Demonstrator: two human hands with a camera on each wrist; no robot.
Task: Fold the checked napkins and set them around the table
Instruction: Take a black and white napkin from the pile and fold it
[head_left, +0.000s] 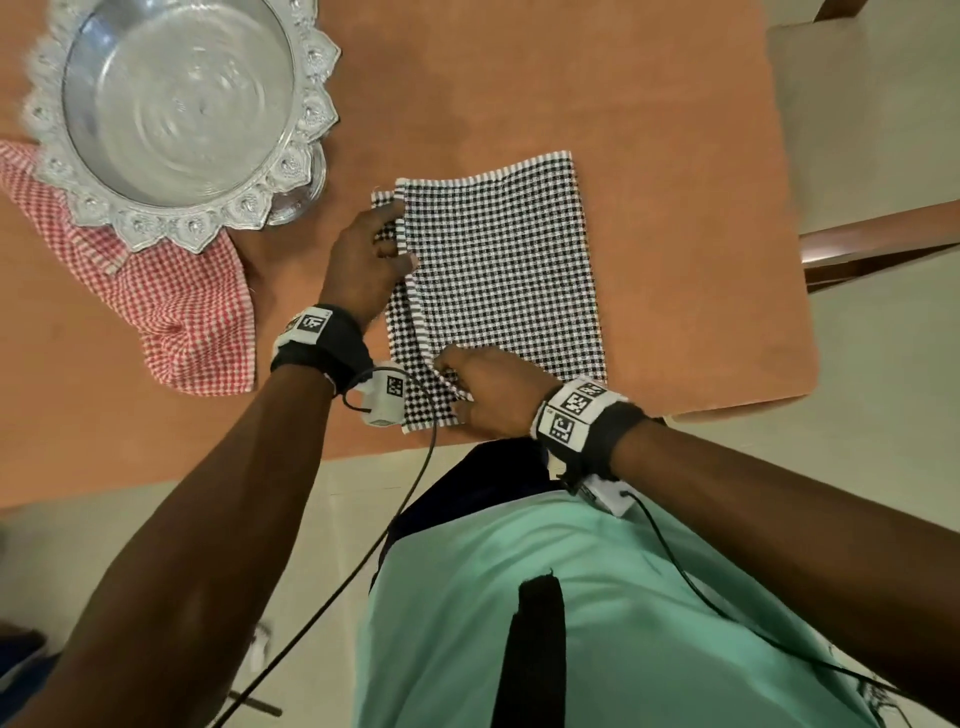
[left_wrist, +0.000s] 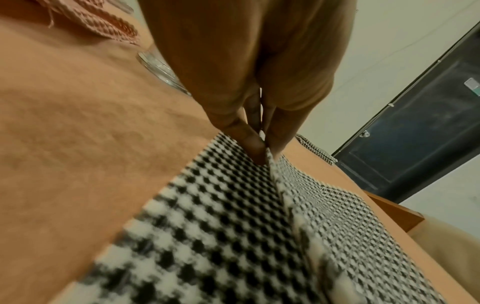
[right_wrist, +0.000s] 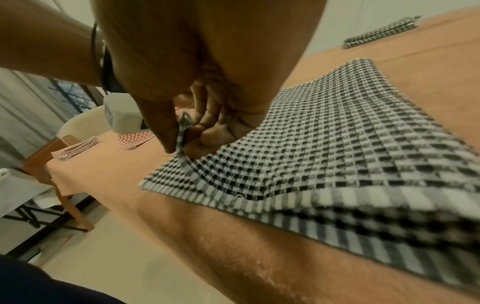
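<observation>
A black-and-white checked napkin (head_left: 498, 270) lies on the orange table (head_left: 675, 130), folded over so its upper layer stops a little short of the left edge. My left hand (head_left: 363, 260) pinches the upper layer's edge near the far left corner; the left wrist view shows thumb and fingers closed on that napkin (left_wrist: 298, 205) edge. At the near left corner my right hand (head_left: 493, 395) pinches the same layer, and in the right wrist view the cloth (right_wrist: 337, 144) runs up between my thumb and fingers (right_wrist: 207, 127).
A red checked napkin (head_left: 171, 312) lies at the left, partly under a silver pedestal bowl (head_left: 176, 104). Folded napkins sit further along the table: a black one (right_wrist: 381, 33) and red ones (right_wrist: 75, 148). The table's near edge (head_left: 363, 457) is close. Chair (head_left: 857, 249) at right.
</observation>
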